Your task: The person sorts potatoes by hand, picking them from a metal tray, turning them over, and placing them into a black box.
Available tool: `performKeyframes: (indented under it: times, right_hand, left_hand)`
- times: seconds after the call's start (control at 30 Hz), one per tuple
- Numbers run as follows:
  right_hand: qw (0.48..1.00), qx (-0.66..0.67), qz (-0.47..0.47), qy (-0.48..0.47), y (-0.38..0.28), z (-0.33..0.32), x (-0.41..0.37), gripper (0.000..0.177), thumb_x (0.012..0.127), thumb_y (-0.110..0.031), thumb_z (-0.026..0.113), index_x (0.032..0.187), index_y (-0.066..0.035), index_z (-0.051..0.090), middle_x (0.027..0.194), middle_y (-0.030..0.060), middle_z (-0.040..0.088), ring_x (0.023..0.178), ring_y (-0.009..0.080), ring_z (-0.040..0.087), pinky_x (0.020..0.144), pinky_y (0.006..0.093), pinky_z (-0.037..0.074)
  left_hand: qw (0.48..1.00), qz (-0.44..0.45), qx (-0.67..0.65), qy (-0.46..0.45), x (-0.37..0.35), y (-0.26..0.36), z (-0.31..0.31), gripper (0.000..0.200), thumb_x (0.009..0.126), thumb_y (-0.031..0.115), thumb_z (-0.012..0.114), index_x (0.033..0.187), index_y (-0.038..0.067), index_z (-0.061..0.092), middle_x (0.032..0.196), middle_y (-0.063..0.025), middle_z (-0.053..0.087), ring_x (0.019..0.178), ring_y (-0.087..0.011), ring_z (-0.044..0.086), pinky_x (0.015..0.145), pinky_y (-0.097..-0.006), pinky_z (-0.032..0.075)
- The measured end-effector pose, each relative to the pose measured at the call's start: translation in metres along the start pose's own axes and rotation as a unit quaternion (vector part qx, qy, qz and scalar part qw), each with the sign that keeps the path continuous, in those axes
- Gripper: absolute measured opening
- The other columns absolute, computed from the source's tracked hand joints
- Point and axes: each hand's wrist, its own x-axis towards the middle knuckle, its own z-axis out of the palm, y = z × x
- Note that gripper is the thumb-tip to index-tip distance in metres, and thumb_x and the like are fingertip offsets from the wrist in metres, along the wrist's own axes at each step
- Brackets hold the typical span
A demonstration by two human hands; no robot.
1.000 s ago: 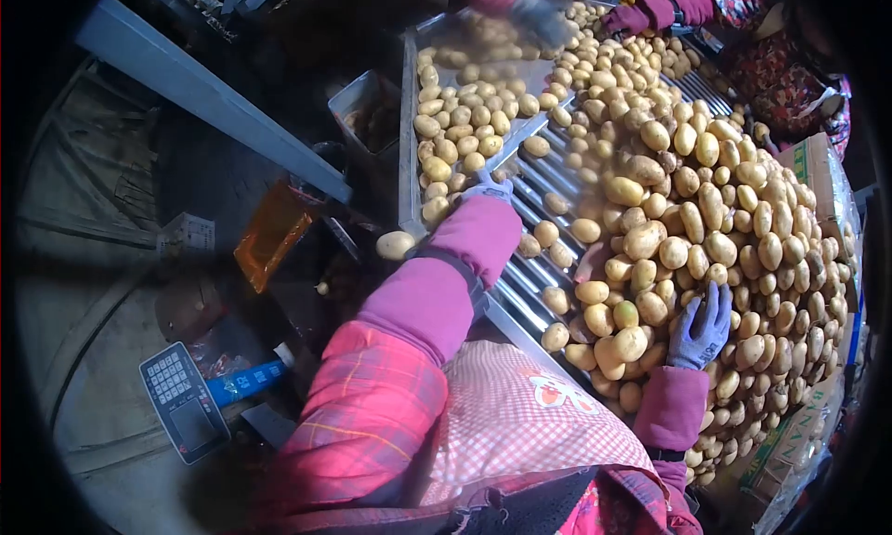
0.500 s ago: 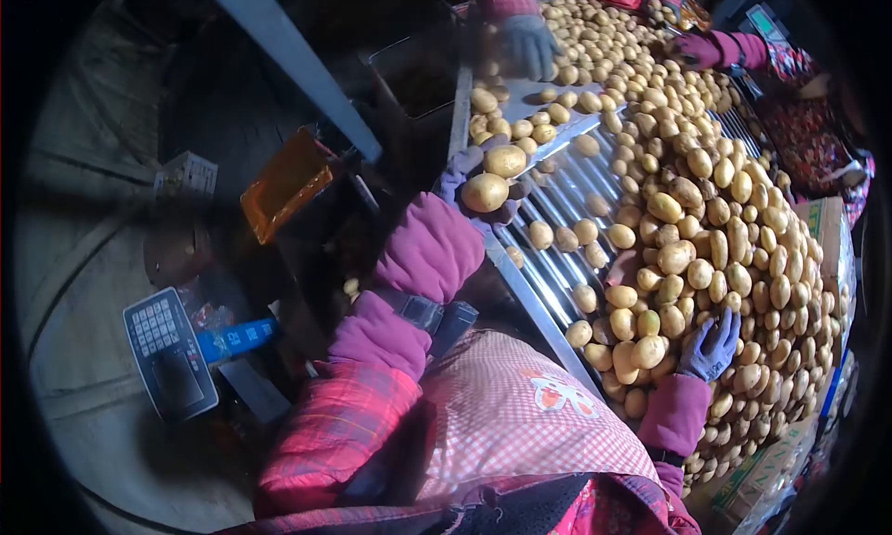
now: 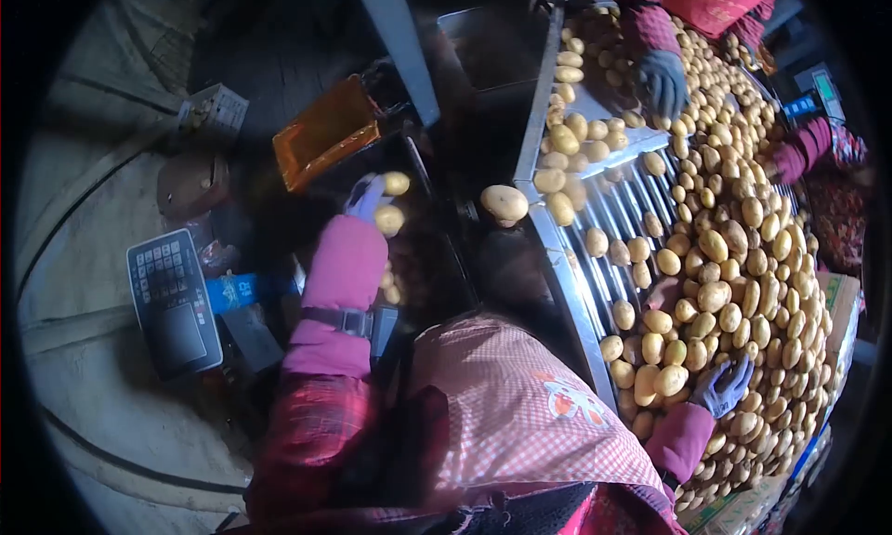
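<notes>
My left hand (image 3: 366,197), in a purple glove, is over a dark container (image 3: 433,247) left of the sorting table. Its fingers are closed around two potatoes (image 3: 389,221), partly hidden by the hand. Beside the table's left edge shows a single larger potato (image 3: 505,203). My right hand (image 3: 726,387), gloved alike, rests on the potato heap (image 3: 743,312) with fingers spread and nothing gripped. Several loose potatoes (image 3: 658,321) lie on the metal roller bars (image 3: 599,200) between the heap and the table rim.
Across the table, another person's grey-gloved hand (image 3: 662,81) reaches among potatoes; a pink sleeve (image 3: 804,151) shows at right. A keypad scale display (image 3: 175,298), an orange tray (image 3: 325,131) and a metal post (image 3: 395,42) stand left. Cartons (image 3: 841,303) border the heap's right side.
My left hand has swung left from the table's edge to over the dark container. My right hand stays on the heap. The whole view has shifted, and the grey-gloved hand opposite has moved among the potatoes.
</notes>
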Motion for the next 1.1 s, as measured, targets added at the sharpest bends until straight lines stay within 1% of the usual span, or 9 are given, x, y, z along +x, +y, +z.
performKeyframes:
  times: [0.1,0.13,0.2,0.27,0.43,0.6,0.73,0.93,1.1]
  right_hand:
    - [1.000,-0.024,0.004,0.002,0.004,0.003,-0.001,0.042,0.092,-0.024,0.056,0.131,-0.008,0.051,0.132,0.0200,0.051,0.117,0.0375,0.052,0.097,0.0446,0.043]
    - [0.999,-0.037,-0.005,0.010,0.006,0.005,-0.002,0.042,0.092,-0.024,0.056,0.131,-0.008,0.051,0.132,0.0199,0.051,0.117,0.0374,0.052,0.098,0.0448,0.043]
    - [0.999,-0.030,0.014,-0.002,0.006,0.005,-0.002,0.042,0.092,-0.025,0.057,0.131,-0.009,0.052,0.133,0.0198,0.051,0.118,0.0374,0.052,0.098,0.0452,0.043]
    - [0.999,-0.042,0.001,0.008,0.006,0.006,-0.001,0.042,0.092,-0.025,0.056,0.130,-0.009,0.052,0.132,0.0196,0.051,0.118,0.0372,0.051,0.099,0.0449,0.043]
    - [1.000,-0.020,0.012,0.010,0.007,0.009,-0.002,0.040,0.092,-0.026,0.056,0.130,-0.012,0.053,0.132,0.0196,0.051,0.117,0.0372,0.053,0.097,0.0443,0.045]
    - [0.999,-0.048,0.009,0.012,0.005,0.007,0.000,0.039,0.091,-0.022,0.057,0.128,-0.011,0.055,0.131,0.0193,0.052,0.117,0.0369,0.053,0.096,0.0455,0.045]
    - [0.999,-0.052,0.005,0.009,0.004,0.006,0.002,0.039,0.091,-0.022,0.058,0.128,-0.011,0.055,0.130,0.0193,0.052,0.116,0.0362,0.054,0.096,0.0449,0.046]
    - [1.000,-0.025,0.016,0.003,0.001,0.005,0.001,0.040,0.092,-0.023,0.056,0.129,-0.010,0.053,0.131,0.0204,0.051,0.116,0.0376,0.053,0.097,0.0445,0.044]
    - [0.998,-0.054,0.015,0.011,-0.003,0.002,0.001,0.039,0.092,-0.022,0.057,0.129,-0.009,0.054,0.131,0.0206,0.051,0.116,0.0376,0.053,0.094,0.0443,0.047]
  left_hand:
    - [0.898,0.132,-0.416,0.052,0.095,-0.097,-0.037,0.035,0.090,0.037,0.058,0.120,0.019,0.057,0.121,-0.0081,0.058,0.100,-0.0306,0.059,0.067,-0.0365,0.055]
    - [0.896,0.132,-0.420,0.056,0.115,-0.114,-0.046,0.035,0.090,0.037,0.058,0.120,0.019,0.057,0.121,-0.0081,0.058,0.100,-0.0306,0.059,0.067,-0.0365,0.055]
    - [0.847,-0.008,-0.525,-0.076,0.098,-0.085,-0.032,0.029,0.091,0.033,0.060,0.116,0.019,0.061,0.120,-0.0068,0.059,0.115,-0.0292,0.052,0.071,-0.0350,0.055]
    - [0.835,-0.015,-0.503,-0.223,0.082,-0.051,-0.019,0.037,0.087,0.036,0.065,0.117,0.015,0.061,0.112,-0.0118,0.063,0.098,-0.0312,0.061,0.066,-0.0361,0.056]
    - [0.798,0.085,-0.473,-0.363,0.059,-0.001,0.007,0.046,0.091,0.041,0.056,0.128,0.013,0.053,0.120,-0.0129,0.058,0.103,-0.0343,0.061,0.077,-0.0411,0.055]
    - [0.871,0.174,-0.370,-0.271,0.052,0.006,0.020,0.054,0.090,0.028,0.056,0.140,0.011,0.039,0.134,-0.0118,0.047,0.119,-0.0307,0.052,0.097,-0.0498,0.047]
    - [0.895,0.389,-0.159,-0.152,0.035,0.006,0.025,0.054,0.082,0.006,0.059,0.134,0.003,0.046,0.133,-0.0123,0.048,0.121,-0.0251,0.050,0.103,-0.0418,0.041]
    - [0.859,0.512,0.007,0.019,0.040,0.001,0.026,0.058,0.074,0.000,0.069,0.128,0.001,0.051,0.127,-0.0102,0.053,0.121,-0.0209,0.049,0.105,-0.0325,0.036]
    - [0.888,0.445,-0.114,-0.004,0.040,-0.014,-0.005,0.057,0.075,-0.006,0.063,0.130,0.004,0.050,0.122,-0.0076,0.055,0.108,-0.0178,0.055,0.090,-0.0294,0.048]
